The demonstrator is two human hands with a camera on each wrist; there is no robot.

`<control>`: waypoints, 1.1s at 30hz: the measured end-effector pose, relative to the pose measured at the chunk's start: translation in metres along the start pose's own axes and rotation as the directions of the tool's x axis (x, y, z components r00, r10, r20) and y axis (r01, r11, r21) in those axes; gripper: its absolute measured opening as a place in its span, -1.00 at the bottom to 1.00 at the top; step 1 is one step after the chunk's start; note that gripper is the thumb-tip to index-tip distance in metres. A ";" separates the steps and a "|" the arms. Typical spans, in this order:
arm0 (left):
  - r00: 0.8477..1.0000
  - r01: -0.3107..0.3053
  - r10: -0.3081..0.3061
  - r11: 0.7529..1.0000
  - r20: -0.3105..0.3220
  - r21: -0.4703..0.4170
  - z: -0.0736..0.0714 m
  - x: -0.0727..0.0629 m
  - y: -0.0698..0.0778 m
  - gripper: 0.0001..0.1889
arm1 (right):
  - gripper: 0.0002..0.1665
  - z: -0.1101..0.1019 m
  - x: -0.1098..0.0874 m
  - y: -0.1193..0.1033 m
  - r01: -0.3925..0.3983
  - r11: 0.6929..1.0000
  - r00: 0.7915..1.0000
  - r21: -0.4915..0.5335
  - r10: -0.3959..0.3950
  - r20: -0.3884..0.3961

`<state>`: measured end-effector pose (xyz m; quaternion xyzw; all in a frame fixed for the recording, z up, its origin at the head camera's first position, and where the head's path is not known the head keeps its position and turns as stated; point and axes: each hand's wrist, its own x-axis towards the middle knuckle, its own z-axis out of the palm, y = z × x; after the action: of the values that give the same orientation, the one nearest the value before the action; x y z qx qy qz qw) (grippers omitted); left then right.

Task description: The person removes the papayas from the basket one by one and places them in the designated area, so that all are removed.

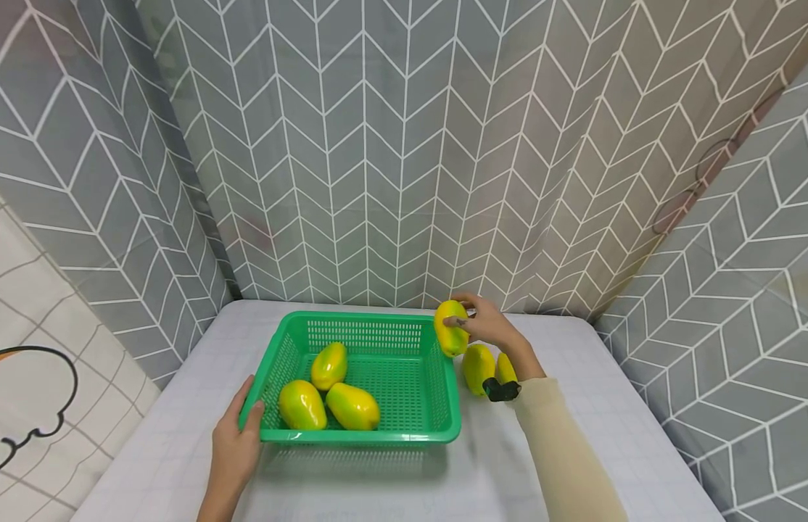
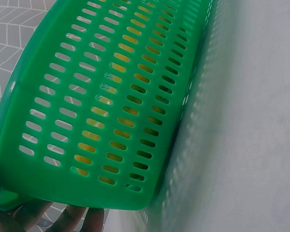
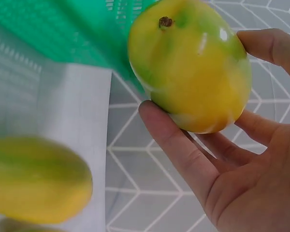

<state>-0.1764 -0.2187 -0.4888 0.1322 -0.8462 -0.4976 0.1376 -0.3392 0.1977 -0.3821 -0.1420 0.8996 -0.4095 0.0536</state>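
My left hand (image 1: 234, 451) grips the near left corner of a green plastic basket (image 1: 358, 436); in the left wrist view its fingertips show below the slotted basket wall (image 2: 92, 96). Three yellow-green mangoes lie in the basket's left half: one mango (image 1: 328, 366) behind, another (image 1: 302, 405) front left and a third (image 1: 353, 407) beside it. At the basket's right rim, my right hand (image 1: 489, 325) holds up a mango (image 1: 451, 330) between thumb and fingers. The right wrist view shows that mango's stem end (image 3: 165, 22). Below my right wrist, two mangoes (image 1: 479, 368) lie on the table, one partly hidden.
The basket stands on a table with a white cloth (image 1: 202, 406). Grey curtains (image 1: 384, 159) with a white chevron pattern hang behind the table and at both sides. A black strap (image 1: 501, 390) sits around my right wrist.
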 end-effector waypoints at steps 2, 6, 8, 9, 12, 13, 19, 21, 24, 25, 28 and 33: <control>1.000 0.001 -0.001 1.000 0.003 0.000 0.000 0.000 0.000 -0.39 | -0.19 -0.004 -0.003 0.004 -0.016 1.000 1.000 -0.012 0.016 -0.008; 1.000 0.004 -0.004 1.000 0.012 -0.002 -0.001 0.001 0.000 -0.39 | -0.20 -0.012 -0.007 0.011 -0.043 0.999 0.999 -0.016 0.043 -0.013; 1.000 0.008 -0.008 1.000 0.014 -0.002 -0.001 0.001 0.000 -0.39 | -0.21 -0.015 -0.009 0.016 -0.046 0.999 0.999 -0.009 0.046 -0.009; 1.000 0.009 -0.009 1.000 0.012 -0.002 -0.001 0.001 0.000 -0.39 | -0.21 -0.017 -0.009 0.018 -0.048 0.999 0.999 -0.005 0.048 -0.010; 1.000 0.012 -0.012 1.000 0.011 -0.003 -0.001 0.001 -0.001 -0.39 | -0.18 -0.021 -0.013 0.026 -0.055 0.998 0.998 -0.002 0.055 -0.015; 1.000 0.012 -0.012 1.000 0.012 -0.004 -0.001 0.001 -0.001 -0.39 | -0.15 -0.023 -0.014 0.029 -0.061 0.998 0.998 -0.008 0.061 -0.017; 1.000 0.008 -0.008 1.000 0.016 -0.011 -0.001 0.001 0.000 -0.39 | -0.15 -0.034 -0.024 0.040 -0.104 0.993 0.994 -0.051 0.102 -0.031; 1.000 0.008 -0.008 1.000 0.014 -0.006 -0.001 0.001 0.000 -0.39 | -0.17 -0.038 -0.027 0.043 -0.117 0.991 0.993 -0.059 0.115 -0.037; 1.000 0.011 -0.011 1.000 0.018 -0.001 -0.001 0.001 -0.001 -0.39 | -0.16 -0.045 -0.032 0.051 -0.129 0.989 0.991 -0.071 0.126 -0.044; 1.000 0.013 -0.013 1.000 0.019 0.002 -0.001 0.001 -0.001 -0.39 | -0.15 -0.048 -0.034 0.053 -0.134 0.988 0.990 -0.073 0.131 -0.046; 0.999 0.021 -0.021 1.000 0.027 0.006 -0.001 0.001 -0.001 -0.39 | -0.15 -0.055 -0.040 0.064 -0.156 0.984 0.987 -0.084 0.151 -0.058; 0.999 0.029 -0.029 1.000 0.027 0.009 -0.001 0.001 -0.001 -0.39 | -0.13 -0.067 -0.049 0.077 -0.200 0.973 0.979 -0.115 0.193 -0.074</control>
<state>-0.1770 -0.2210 -0.4890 0.1381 -0.8480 -0.4978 0.1184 -0.3232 0.3090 -0.3971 -0.0425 0.9338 -0.3505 0.0572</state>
